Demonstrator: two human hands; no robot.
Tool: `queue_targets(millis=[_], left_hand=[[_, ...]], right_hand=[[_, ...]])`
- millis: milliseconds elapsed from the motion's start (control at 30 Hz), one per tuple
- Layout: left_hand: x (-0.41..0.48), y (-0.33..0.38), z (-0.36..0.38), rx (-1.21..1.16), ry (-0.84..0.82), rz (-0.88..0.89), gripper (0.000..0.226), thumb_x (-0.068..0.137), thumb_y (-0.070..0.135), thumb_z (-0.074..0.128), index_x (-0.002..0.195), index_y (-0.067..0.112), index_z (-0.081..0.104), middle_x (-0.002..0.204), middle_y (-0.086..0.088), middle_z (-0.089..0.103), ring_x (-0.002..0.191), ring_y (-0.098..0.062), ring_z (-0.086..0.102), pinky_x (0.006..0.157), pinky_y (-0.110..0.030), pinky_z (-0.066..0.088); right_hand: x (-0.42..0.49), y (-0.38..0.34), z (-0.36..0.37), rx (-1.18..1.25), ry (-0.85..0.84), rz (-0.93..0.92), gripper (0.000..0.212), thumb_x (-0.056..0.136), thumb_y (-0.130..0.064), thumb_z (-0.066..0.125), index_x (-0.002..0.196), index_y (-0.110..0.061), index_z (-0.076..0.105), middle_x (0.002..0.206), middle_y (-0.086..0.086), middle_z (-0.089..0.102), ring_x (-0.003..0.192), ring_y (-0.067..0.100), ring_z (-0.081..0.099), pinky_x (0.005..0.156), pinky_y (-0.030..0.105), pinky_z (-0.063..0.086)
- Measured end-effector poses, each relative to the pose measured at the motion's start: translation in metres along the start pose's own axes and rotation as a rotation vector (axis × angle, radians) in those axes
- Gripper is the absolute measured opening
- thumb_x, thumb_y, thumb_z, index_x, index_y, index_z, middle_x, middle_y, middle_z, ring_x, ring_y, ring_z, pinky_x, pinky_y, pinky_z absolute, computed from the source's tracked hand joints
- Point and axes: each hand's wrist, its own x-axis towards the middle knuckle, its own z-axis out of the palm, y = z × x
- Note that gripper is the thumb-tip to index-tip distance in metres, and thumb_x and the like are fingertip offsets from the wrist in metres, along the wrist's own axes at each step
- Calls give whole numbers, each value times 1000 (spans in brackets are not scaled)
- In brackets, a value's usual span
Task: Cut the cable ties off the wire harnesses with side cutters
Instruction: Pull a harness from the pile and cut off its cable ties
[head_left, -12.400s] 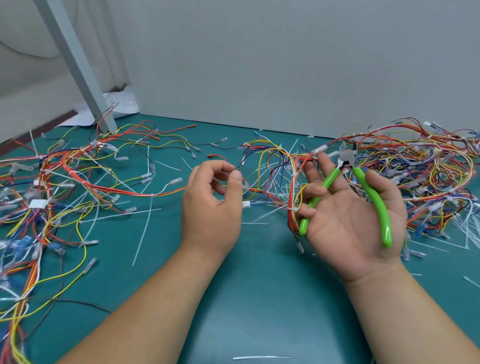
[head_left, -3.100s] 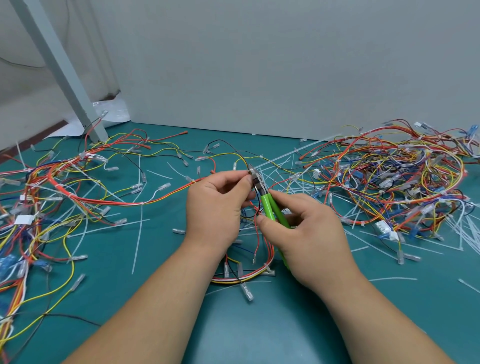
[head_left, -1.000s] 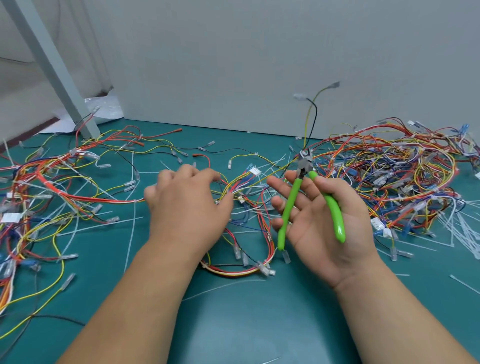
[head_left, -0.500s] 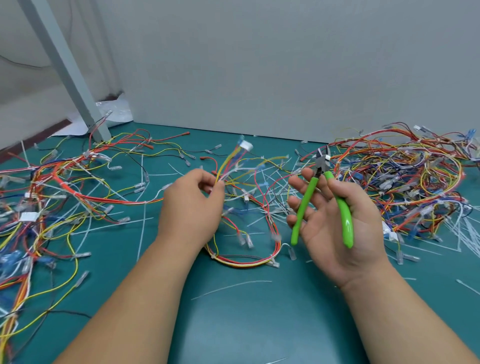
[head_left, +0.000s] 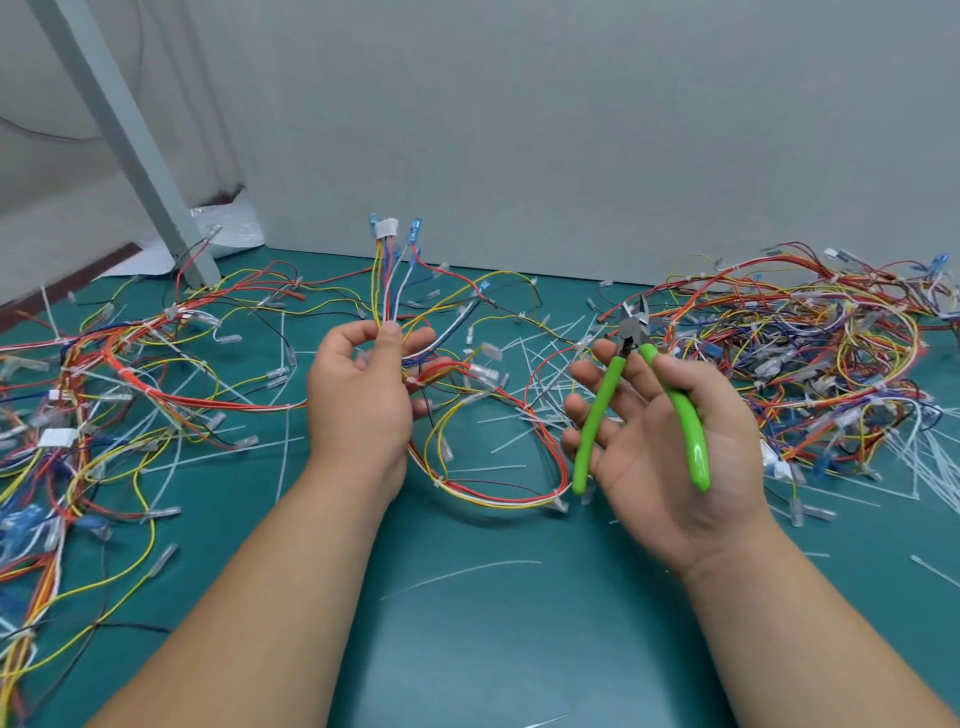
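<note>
You are pinching a harness (head_left: 389, 296) between the thumb and fingers of your left hand (head_left: 358, 400). You are holding its connector (head_left: 387, 228) upright over the middle of the tabletop (head_left: 519, 649), while its loop is lying on the tabletop between your wrists. Your right hand (head_left: 660, 457) is turned palm up and cradling the cutters (head_left: 631, 335). Your thumb is lying over one green handle and your fingers are sitting behind the other. The handles are spread and the jaws are standing apart, biting on nothing.

Many loose ties (head_left: 535, 410) are lying across the middle and toward the right edge, so a good share of the cutting is looking done. The left pile (head_left: 119, 384) is lying spread out along the left edge and reads as worked stock. The right pile (head_left: 810, 364), packed tight toward the far right corner, is probably waiting its turn. I cannot tell for certain which pile is finished.

On your harness, small white bands are showing on the near part of the loop. They may be ties to cut, but they are too small to be sure. You are likely checking it over, with plenty of harnesses left.
</note>
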Motion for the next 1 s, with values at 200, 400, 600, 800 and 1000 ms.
queue_targets(millis=[200, 400, 600, 800, 1000], left_hand=[[0, 5, 1, -164, -108, -106, 8, 107, 20, 49, 102, 23, 44, 101, -6, 79, 76, -18, 77, 39, -18, 39], [-2, 2, 3, -200, -248, -112, 13, 104, 16, 55, 109, 23, 45, 117, -3, 75, 96, -22, 76, 45, -17, 46], [-2, -1, 8, -280, -266, -87, 20, 104, 9, 53, 119, 22, 49, 138, -2, 64, 106, -24, 73, 53, -18, 49], [8, 1, 4, -377, -173, -31, 24, 104, 4, 51, 123, 18, 48, 141, -4, 62, 106, -31, 72, 73, -37, 49], [15, 5, -2, -455, -21, 35, 28, 102, 6, 57, 125, 17, 47, 139, -14, 60, 81, -20, 72, 57, -26, 52]], right_hand=[[0, -1, -1, -17, -6, 12, 49, 77, -41, 61, 115, -12, 71, 108, 10, 68, 84, 27, 65, 67, 36, 54], [0, 1, -3, -42, -53, 51, 53, 68, -45, 67, 111, -15, 73, 108, 8, 68, 85, 26, 67, 70, 40, 57], [2, -5, -6, -24, -40, -153, 48, 72, -39, 62, 113, -13, 64, 82, -1, 56, 66, 16, 51, 55, 28, 40], [3, -23, -21, -48, -189, 54, 52, 70, -43, 61, 113, -14, 61, 81, -3, 42, 57, 11, 23, 47, 23, 18], [1, -24, -27, -253, -385, 469, 58, 62, -40, 78, 111, -10, 68, 101, 11, 61, 53, 12, 32, 47, 23, 22]])
